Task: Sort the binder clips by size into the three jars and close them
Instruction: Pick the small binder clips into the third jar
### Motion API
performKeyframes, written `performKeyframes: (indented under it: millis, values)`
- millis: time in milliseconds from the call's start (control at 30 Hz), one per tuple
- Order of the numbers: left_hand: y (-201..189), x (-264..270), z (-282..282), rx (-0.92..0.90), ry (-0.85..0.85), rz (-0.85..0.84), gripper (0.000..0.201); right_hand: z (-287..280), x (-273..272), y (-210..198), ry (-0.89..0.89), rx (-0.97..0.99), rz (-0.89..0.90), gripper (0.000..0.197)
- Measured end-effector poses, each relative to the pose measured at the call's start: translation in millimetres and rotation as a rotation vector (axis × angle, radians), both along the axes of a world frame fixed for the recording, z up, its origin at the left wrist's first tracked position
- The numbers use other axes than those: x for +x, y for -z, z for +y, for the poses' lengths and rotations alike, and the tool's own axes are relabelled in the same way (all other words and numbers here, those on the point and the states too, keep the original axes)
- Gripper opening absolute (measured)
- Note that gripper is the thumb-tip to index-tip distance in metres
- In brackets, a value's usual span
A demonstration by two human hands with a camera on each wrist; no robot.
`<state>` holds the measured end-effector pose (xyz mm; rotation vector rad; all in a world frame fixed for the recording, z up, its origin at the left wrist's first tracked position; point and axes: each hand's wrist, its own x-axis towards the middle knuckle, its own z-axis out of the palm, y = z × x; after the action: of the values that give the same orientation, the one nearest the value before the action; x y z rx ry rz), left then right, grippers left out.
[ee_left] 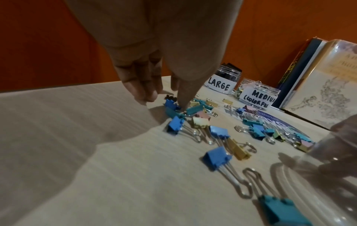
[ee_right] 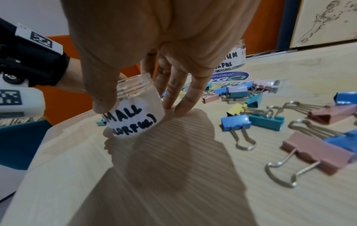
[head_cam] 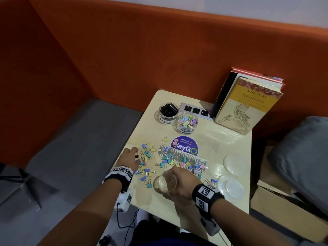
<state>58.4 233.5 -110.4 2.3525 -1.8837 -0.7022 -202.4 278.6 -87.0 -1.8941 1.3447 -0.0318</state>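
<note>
Small colourful binder clips (head_cam: 148, 158) lie scattered over the table's (head_cam: 142, 196) front half. My left hand (head_cam: 135, 156) reaches down into the left part of the pile (ee_left: 195, 111). Its thumb and fingers (ee_left: 144, 91) are apart, with a tiny black clip (ee_left: 170, 97) and a blue one between them. My right hand (head_cam: 177, 180) grips the empty, tilted jar labelled SMALL (ee_right: 139, 119), thumb on one side and fingers on the other, near the front edge. The LARGE jar (head_cam: 168, 110) holds black clips. The MEDIUM jar (head_cam: 187, 122) holds pastel clips. Both stand open at the back.
Two clear lids (head_cam: 234, 164) (head_cam: 230, 186) lie at the right edge. Upright books (head_cam: 248, 105) and a power strip (head_cam: 195, 110) line the back. A round purple sticker (head_cam: 185, 145) is stuck mid-table. Orange partition walls surround the table.
</note>
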Motion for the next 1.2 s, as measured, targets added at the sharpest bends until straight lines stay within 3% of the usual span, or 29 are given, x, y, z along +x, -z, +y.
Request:
performKeyframes:
  millis: [167, 300, 600, 733, 833, 933, 1100, 1200]
  values:
    - [0, -1, -12, -0.044, 0.013, -0.087, 0.025, -1, 1, 3, -0.016, 0.004, 0.026, 0.069]
    - [-2, -1, -13, -0.028, 0.030, -0.111, 0.025, -1, 1, 6, -0.011, 0.005, 0.032, 0.068]
    - [-13, 6, -12, -0.033, -0.030, 0.117, 0.025, 0, 0, 10, -0.023, -0.024, 0.032, 0.066]
    - [-32, -9, -7, -0.096, -0.097, 0.334, 0.025, 1, 0, 9, -0.027, -0.024, 0.031, 0.067]
    - [-50, -37, 7, 0.022, -0.011, 0.605, 0.029, 0, 0, 5, -0.026, -0.023, 0.036, 0.066]
    - [-58, -61, 22, 0.118, 0.163, 0.686, 0.032, -1, 0, 2, -0.048, -0.021, 0.052, 0.061]
    - [-48, -66, 26, 0.029, 0.239, 0.548, 0.017, -2, 0, 4, -0.050, -0.034, 0.047, 0.058]
    - [-33, -41, 19, -0.106, 0.166, 0.328, 0.013, 0, 0, 6, -0.022, -0.030, 0.036, 0.063]
